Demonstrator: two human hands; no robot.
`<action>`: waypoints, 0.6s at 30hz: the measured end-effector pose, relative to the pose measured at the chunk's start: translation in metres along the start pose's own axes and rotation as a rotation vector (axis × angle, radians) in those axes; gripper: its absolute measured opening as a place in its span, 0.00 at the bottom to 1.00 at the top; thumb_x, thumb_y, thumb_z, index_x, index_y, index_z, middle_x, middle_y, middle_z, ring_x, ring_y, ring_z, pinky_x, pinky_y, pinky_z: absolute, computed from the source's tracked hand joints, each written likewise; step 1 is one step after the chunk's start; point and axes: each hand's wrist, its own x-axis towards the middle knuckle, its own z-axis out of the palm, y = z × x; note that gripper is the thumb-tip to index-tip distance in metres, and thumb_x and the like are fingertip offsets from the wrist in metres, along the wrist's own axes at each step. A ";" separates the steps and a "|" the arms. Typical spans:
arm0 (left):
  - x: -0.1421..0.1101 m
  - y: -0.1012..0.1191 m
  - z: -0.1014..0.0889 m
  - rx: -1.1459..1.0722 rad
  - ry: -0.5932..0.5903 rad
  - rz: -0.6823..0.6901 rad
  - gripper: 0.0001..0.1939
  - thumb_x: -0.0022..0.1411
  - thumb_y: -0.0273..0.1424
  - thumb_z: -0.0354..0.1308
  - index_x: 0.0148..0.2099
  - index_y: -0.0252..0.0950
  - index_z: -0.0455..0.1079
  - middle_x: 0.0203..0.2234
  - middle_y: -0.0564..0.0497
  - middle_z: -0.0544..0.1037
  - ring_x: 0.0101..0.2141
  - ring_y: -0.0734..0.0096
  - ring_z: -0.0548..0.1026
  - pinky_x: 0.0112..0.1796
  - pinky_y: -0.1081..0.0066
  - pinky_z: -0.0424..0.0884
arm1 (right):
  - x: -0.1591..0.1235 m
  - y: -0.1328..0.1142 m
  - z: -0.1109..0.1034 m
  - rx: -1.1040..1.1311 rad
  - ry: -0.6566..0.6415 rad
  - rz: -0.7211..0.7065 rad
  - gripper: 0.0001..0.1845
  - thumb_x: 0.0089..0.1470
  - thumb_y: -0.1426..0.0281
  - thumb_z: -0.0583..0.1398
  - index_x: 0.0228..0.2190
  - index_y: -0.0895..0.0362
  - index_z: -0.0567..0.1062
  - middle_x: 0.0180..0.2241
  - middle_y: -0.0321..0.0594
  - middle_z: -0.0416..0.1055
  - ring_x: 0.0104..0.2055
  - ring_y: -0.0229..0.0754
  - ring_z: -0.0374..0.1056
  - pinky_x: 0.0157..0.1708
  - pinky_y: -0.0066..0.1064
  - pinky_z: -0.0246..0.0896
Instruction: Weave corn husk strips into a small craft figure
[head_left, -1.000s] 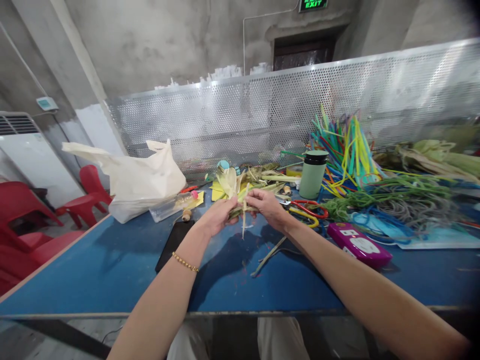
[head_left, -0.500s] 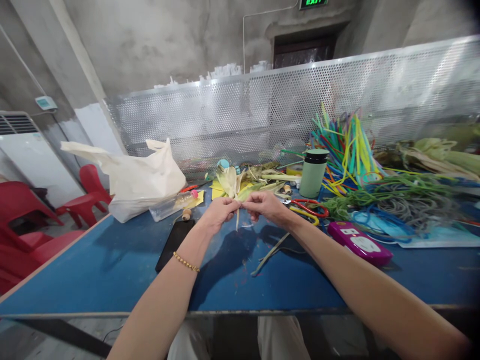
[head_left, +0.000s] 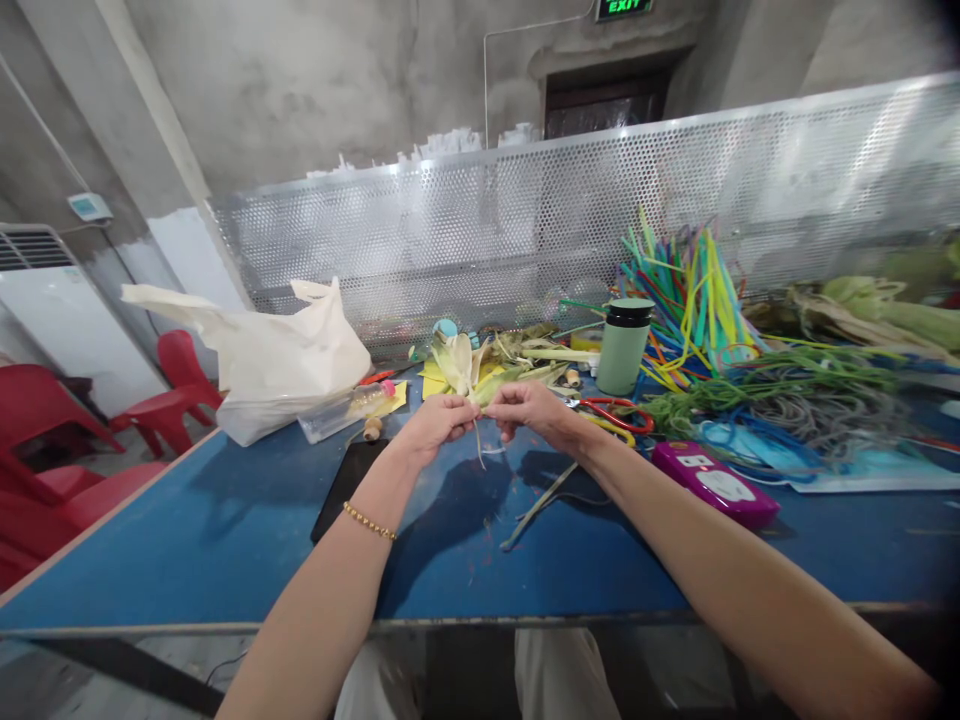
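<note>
My left hand [head_left: 431,425] and my right hand [head_left: 531,409] meet above the middle of the blue table [head_left: 225,530]. Both pinch a thin pale strip of corn husk [head_left: 480,440] that hangs down between the fingertips. The fingers of both hands are closed on it. A gold bead bracelet sits on my left wrist. Just behind the hands lies a pile of green and yellow corn husks [head_left: 487,362].
A black phone [head_left: 347,484] lies left of my arm, a white plastic bag [head_left: 277,365] behind it. A green bottle [head_left: 625,346], red-handled scissors [head_left: 611,413], a magenta power strip [head_left: 712,484], coloured straws [head_left: 686,295] and cord bundles crowd the right. Red chairs stand at left.
The husk piece between my hands has become a thinner, shorter strip. Both hands rose slightly and stayed together.
</note>
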 end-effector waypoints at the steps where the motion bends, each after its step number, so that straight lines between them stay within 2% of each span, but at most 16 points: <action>1: 0.000 0.000 0.000 -0.006 -0.008 0.004 0.13 0.50 0.36 0.65 0.25 0.31 0.69 0.17 0.55 0.65 0.17 0.83 0.57 0.21 0.74 0.46 | 0.000 0.000 0.000 0.001 0.001 0.000 0.18 0.41 0.58 0.71 0.22 0.60 0.74 0.16 0.34 0.71 0.17 0.36 0.69 0.19 0.25 0.63; 6: 0.001 -0.001 -0.003 -0.086 -0.053 -0.027 0.15 0.52 0.38 0.66 0.26 0.31 0.68 0.21 0.51 0.70 0.19 0.82 0.60 0.22 0.75 0.50 | -0.001 0.003 0.001 -0.046 0.027 -0.032 0.16 0.43 0.60 0.69 0.22 0.59 0.73 0.16 0.33 0.70 0.18 0.35 0.69 0.19 0.25 0.63; 9: 0.002 -0.001 -0.003 -0.176 -0.047 -0.049 0.19 0.55 0.45 0.64 0.29 0.32 0.69 0.23 0.48 0.73 0.23 0.77 0.67 0.23 0.75 0.55 | -0.001 0.004 0.000 -0.098 0.039 -0.070 0.14 0.45 0.61 0.68 0.23 0.59 0.74 0.17 0.33 0.71 0.18 0.35 0.69 0.20 0.25 0.64; 12: 0.002 -0.002 -0.002 -0.159 -0.043 -0.023 0.25 0.55 0.51 0.61 0.30 0.31 0.69 0.22 0.48 0.72 0.21 0.79 0.64 0.22 0.75 0.52 | -0.002 0.002 -0.002 -0.152 0.026 -0.106 0.13 0.47 0.62 0.66 0.24 0.59 0.74 0.17 0.34 0.72 0.19 0.36 0.70 0.22 0.25 0.65; 15: 0.003 -0.004 -0.001 -0.078 -0.032 0.023 0.22 0.52 0.47 0.67 0.29 0.31 0.69 0.20 0.51 0.71 0.17 0.83 0.58 0.21 0.74 0.48 | -0.002 0.000 -0.002 -0.199 0.016 -0.125 0.13 0.49 0.62 0.65 0.24 0.59 0.74 0.17 0.35 0.72 0.20 0.35 0.69 0.22 0.25 0.63; 18: 0.003 -0.006 0.000 -0.040 -0.020 0.027 0.18 0.49 0.41 0.69 0.29 0.31 0.69 0.19 0.53 0.70 0.16 0.85 0.57 0.21 0.75 0.47 | -0.002 0.000 -0.002 -0.211 0.004 -0.097 0.13 0.49 0.62 0.65 0.23 0.59 0.74 0.17 0.36 0.73 0.20 0.36 0.69 0.22 0.25 0.62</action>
